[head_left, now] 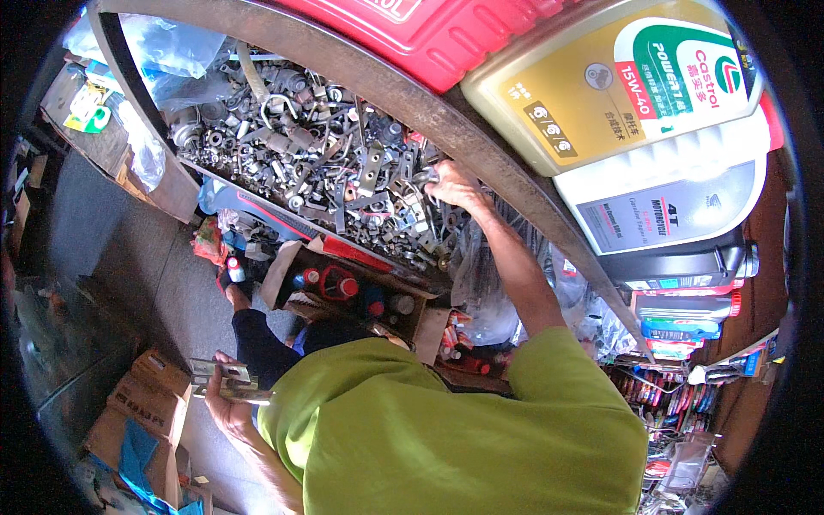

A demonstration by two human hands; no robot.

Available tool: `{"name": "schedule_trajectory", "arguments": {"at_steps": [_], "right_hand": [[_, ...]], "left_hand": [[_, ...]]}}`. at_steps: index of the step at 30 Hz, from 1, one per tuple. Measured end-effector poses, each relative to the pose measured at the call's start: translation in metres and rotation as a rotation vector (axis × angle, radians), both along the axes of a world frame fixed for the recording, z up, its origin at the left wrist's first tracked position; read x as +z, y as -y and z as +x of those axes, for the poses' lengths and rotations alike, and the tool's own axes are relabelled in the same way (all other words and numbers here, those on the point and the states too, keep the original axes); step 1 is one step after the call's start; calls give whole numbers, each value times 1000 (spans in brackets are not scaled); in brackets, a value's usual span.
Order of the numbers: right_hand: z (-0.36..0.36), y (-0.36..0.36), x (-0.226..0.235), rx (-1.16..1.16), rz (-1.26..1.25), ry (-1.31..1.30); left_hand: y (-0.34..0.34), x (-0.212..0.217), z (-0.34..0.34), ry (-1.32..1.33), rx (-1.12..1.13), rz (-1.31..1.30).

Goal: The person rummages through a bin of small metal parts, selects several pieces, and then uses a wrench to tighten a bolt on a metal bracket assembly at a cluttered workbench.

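Observation:
My left hand [227, 403] is down at the lower left, its fingers closed around flat metal brackets [232, 374], which look silvery and have slots. My right hand [457, 185] reaches out to the far side of a wide heap of loose metal parts [343, 172]. Its fingers are bent together at the edge of the heap; a greyish piece seems to be at the fingertips, too small to name. Nuts, bolts, clips and small plates make up the heap. Near my right hand lies a slotted metal plate [371, 170].
A rusty metal bar [412, 90] arches over the heap. Above it stand a red container [429, 34], a gold oil jug [549, 94] and a grey-white oil bottle [635, 206]. Below is a cardboard box [287, 266] of red-capped bottles. Clear plastic bags [489, 283] hang beside my right forearm.

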State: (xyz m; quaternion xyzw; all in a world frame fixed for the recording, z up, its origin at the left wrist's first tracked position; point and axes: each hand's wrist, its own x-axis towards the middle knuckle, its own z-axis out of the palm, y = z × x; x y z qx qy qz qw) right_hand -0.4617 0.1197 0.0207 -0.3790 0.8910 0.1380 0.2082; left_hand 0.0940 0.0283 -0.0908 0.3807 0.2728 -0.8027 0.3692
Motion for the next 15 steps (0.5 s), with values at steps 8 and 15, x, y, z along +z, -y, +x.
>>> {"name": "schedule_trajectory", "arguments": {"at_steps": [8, 15], "right_hand": [[-21, -22, 3, -60, -106, -37], [-29, -47, 3, -155, -201, -139]], "left_hand": [[1, -2, 3, -27, -19, -33], [6, -1, -1, -18, -2, 19]]}}
